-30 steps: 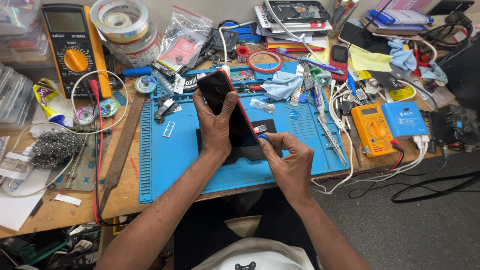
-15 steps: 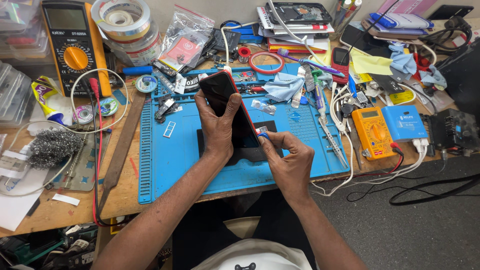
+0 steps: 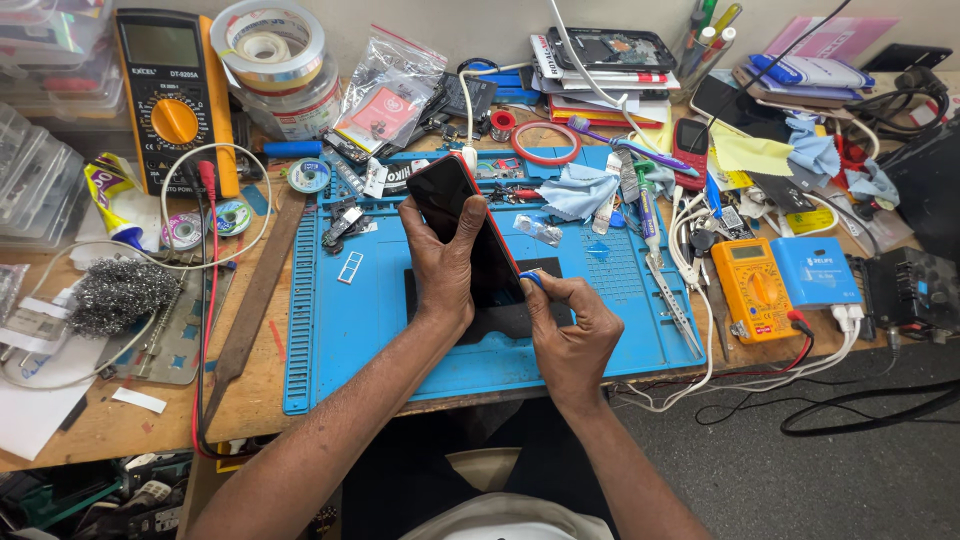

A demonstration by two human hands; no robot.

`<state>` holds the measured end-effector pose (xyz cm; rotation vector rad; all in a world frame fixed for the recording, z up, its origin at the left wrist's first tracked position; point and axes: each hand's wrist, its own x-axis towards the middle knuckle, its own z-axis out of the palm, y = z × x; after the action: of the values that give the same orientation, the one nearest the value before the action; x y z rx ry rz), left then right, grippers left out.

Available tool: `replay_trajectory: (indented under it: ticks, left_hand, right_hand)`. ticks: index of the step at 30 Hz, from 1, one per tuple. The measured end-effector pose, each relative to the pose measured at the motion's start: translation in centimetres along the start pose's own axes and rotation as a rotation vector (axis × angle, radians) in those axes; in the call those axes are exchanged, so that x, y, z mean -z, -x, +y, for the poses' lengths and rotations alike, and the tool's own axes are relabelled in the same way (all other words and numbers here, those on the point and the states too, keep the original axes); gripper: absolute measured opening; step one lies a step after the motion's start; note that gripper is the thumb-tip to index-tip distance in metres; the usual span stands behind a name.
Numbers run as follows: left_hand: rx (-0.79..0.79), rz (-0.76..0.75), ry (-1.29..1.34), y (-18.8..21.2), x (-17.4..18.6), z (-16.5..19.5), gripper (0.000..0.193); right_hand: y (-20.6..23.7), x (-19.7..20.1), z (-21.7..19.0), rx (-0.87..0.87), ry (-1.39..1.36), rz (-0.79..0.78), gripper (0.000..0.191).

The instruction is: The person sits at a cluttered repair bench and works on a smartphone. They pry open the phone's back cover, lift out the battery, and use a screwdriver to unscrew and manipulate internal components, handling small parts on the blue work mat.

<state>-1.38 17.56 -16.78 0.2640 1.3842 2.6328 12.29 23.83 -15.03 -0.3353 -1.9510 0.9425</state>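
Dark phone screen (image 3: pixel 462 228) was tilted above the blue mat, gripped by the left hand (image 3: pixel 447 262), with the right hand (image 3: pixel 570 325) at its lower right edge. The large yellow multimeter (image 3: pixel 172 100) at the back left had a grey-green rectangular display. The small orange multimeter (image 3: pixel 752 290) at the right had a small pale display at its top. Beside it sat a blue box (image 3: pixel 816 272) with a white label. Clear plastic bags (image 3: pixel 385 95) with a red-and-white card inside lay at the back centre. A yellow-and-purple tube (image 3: pixel 113 200) lay at the left. A black tablet (image 3: pixel 610 48) topped the stack at the back, its dark face up. A red phone (image 3: pixel 689 145) lay right of centre, screen dark.
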Motion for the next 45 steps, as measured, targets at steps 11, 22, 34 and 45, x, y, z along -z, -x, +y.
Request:
replay_trajectory:
  ticks: [11, 22, 34, 45]
  left_hand:
    - [-0.032, -0.005, 0.022, 0.1, -0.2, 0.2, 0.074]
    - [-0.072, -0.037, -0.077, 0.6, -0.5, 0.9, 0.063]
    - [-0.215, -0.118, -0.243, 0.8, -0.4, 1.6, 0.064]
    - [-0.255, -0.175, -0.357, 1.4, -0.5, 2.2, 0.059]
  right_hand:
    - [-1.2, -1.4, -0.5, 0.136, 0.068, 0.024, 0.011]
    - [-6.5, -4.1, -3.0, 0.155, 0.043, 0.076, 0.011]
    - [-7.0, -3.7, -3.7, 0.101, -0.055, 0.131, 0.010]
    - [-5.2, -5.0, -1.2, -0.028, -0.392, 0.248, 0.011]
